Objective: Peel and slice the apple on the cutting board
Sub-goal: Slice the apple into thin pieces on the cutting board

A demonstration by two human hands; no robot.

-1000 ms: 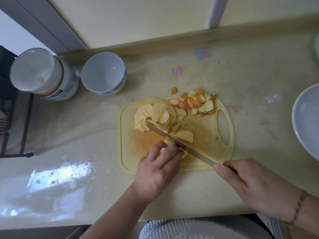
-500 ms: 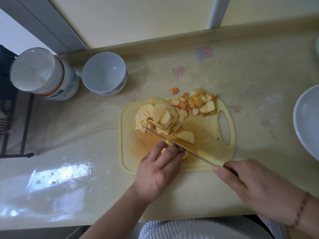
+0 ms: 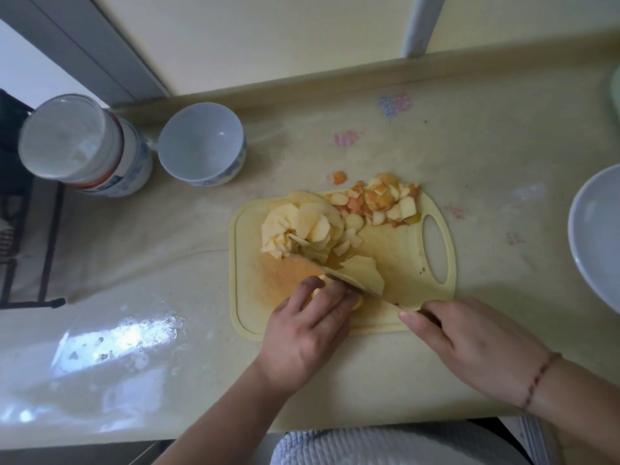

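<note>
A pale yellow plastic cutting board (image 3: 432, 286) with an oval handle hole is lying at the frame's centre. Pale peeled apple slices (image 3: 308, 229) are piling at its upper left, orange-red peel scraps (image 3: 379, 201) are sitting along its upper edge, and a remaining apple chunk (image 3: 360, 271) is resting mid-board.

Views: one, head-worn, wide-angle. No second view, so no shared part of the scene.

Position: above the near edge of the bench (image 3: 469, 135), at the person's head, close in; forearms enter from the bottom of the frame.

Facing: forward and steeply down, almost straight onto the bench top.

Centre of frame: cutting board (image 3: 432, 297) with both hands, left hand (image 3: 302, 333) and right hand (image 3: 476, 344), just below the middle.

Far limit: wall (image 3: 268, 38) along the bench's back edge at the top.

Edges: jar (image 3: 84, 146) and cup (image 3: 201, 142) upper left; bowl (image 3: 597, 236) cut off at the right. Straight lines bend toward the borders.
</note>
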